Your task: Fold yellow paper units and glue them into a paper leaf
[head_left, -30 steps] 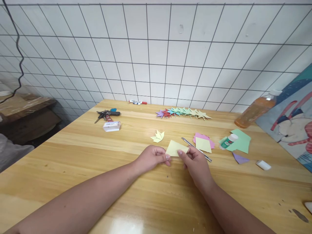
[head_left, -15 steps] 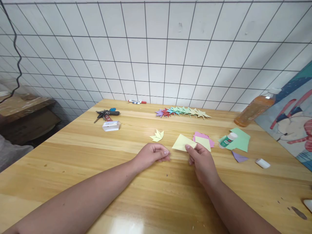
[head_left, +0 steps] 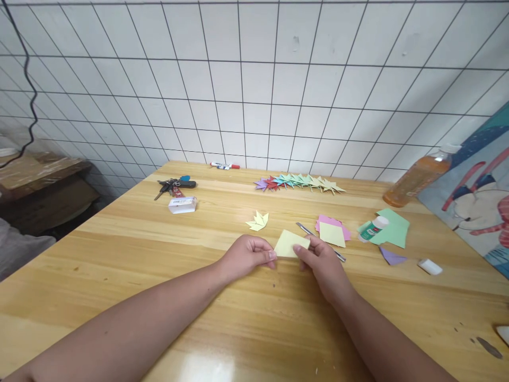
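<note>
A small square of pale yellow paper [head_left: 289, 243] is stretched between my two hands above the wooden table. My left hand [head_left: 254, 254] pinches its left corner between thumb and fingers. On the other side, my right hand [head_left: 323, 261] grips the right edge with the thumb on top. Just beyond lies a folded yellow paper piece [head_left: 258, 220] with pointed tips. A slim metal tool [head_left: 304, 228], perhaps a knife, lies partly hidden behind my right hand. Yellow and pink paper squares [head_left: 332, 234] rest beside it.
Folded coloured pieces [head_left: 298, 182] form a row near the tiled wall. To the right are a glue stick [head_left: 374, 229] on green paper [head_left: 393, 228], a purple folded paper [head_left: 392, 255], an eraser [head_left: 430, 266] and a bottle [head_left: 417, 178]. Keys [head_left: 175, 185] and a marker [head_left: 225, 165] lie left.
My right hand has brought the yellow paper left and slightly down, and my left hand now pinches its corner. The metal tool has come into view behind the right hand.
</note>
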{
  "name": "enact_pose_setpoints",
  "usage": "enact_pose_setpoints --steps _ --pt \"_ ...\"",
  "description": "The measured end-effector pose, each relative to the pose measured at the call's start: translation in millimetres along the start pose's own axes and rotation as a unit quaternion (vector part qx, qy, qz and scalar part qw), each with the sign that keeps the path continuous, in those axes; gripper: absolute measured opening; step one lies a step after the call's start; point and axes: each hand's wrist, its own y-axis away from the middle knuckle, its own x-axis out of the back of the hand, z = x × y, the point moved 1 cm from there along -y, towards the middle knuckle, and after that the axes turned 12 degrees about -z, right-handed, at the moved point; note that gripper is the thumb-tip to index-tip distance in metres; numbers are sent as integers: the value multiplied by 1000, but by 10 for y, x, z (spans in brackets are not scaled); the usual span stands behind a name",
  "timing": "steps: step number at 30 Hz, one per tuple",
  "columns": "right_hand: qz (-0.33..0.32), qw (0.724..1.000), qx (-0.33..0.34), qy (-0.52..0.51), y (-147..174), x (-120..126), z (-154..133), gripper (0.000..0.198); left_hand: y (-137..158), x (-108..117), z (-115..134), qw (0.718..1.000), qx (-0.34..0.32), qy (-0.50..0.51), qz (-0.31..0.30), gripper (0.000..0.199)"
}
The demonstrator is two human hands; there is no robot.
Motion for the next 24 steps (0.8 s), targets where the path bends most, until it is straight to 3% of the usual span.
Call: enact_pose_setpoints --steps 4,7,11,17,24 --pt "-50 996 3 74 18 50 -60 23 11 6 -9 1000 -2 -30 -8 21" --pt "-72 993 -11 95 26 48 -74 30 10 26 18 999 -18 -6 36 23" --pt "-59 996 -8 64 33 1 -83 22 15 50 78 993 -49 70 85 27" --pt "-24 1000 -6 4 9 -90 -34 23 15 -7 94 1000 -16 4 19 30" --pt "-37 999 -4 0 -4 -135 35 20 -16 -14 56 1000 -4 -11 27 32"
